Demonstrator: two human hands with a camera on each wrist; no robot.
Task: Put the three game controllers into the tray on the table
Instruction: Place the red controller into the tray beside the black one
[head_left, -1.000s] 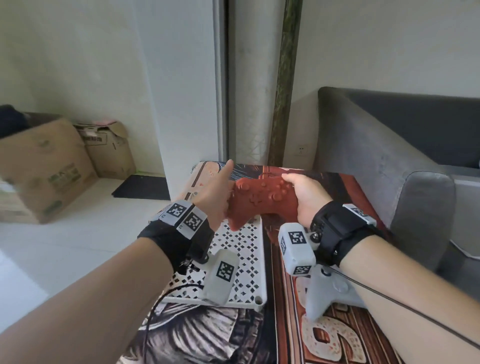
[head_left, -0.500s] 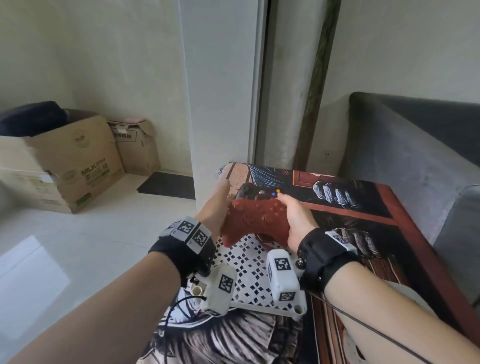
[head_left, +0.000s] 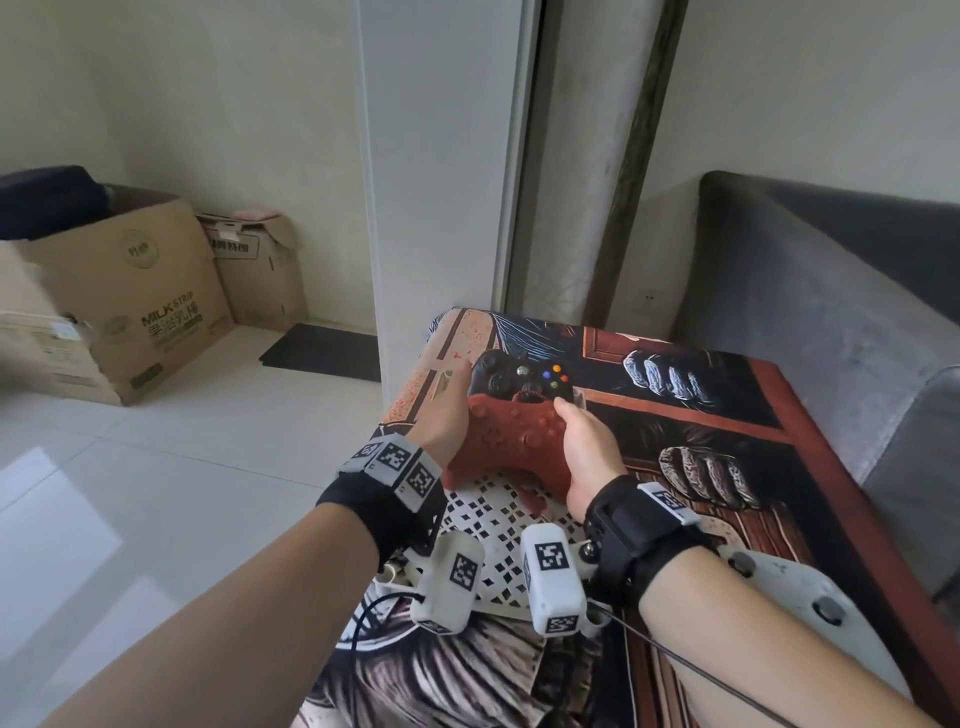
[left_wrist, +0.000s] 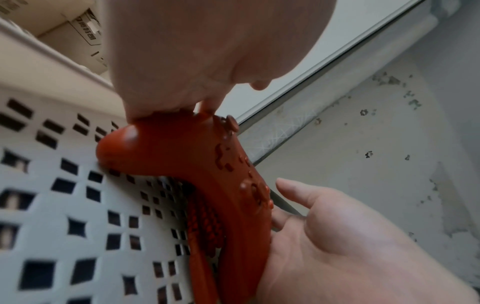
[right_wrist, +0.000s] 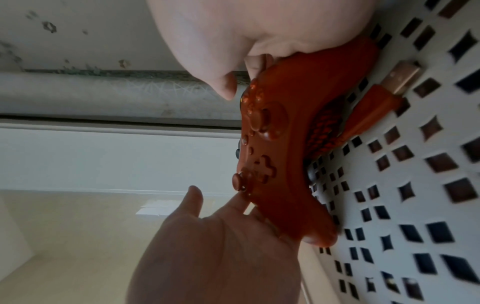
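The black controller (head_left: 522, 376) blocks the tray's (head_left: 498, 525) far end; its near floor lies bare. The white controller (head_left: 800, 608) sits right of it on the tabletop (head_left: 727, 415).

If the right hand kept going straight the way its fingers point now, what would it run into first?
Probably the black controller. The right hand grips the red controller over the tray, fingers pointing away from the person, and the black one lies just beyond. How far apart they are in depth is unclear.

Red controller (left_wrist: 221, 185) on perforated tray (left_wrist: 64, 205), between left hand (left_wrist: 194, 51), right hand (left_wrist: 350, 246).
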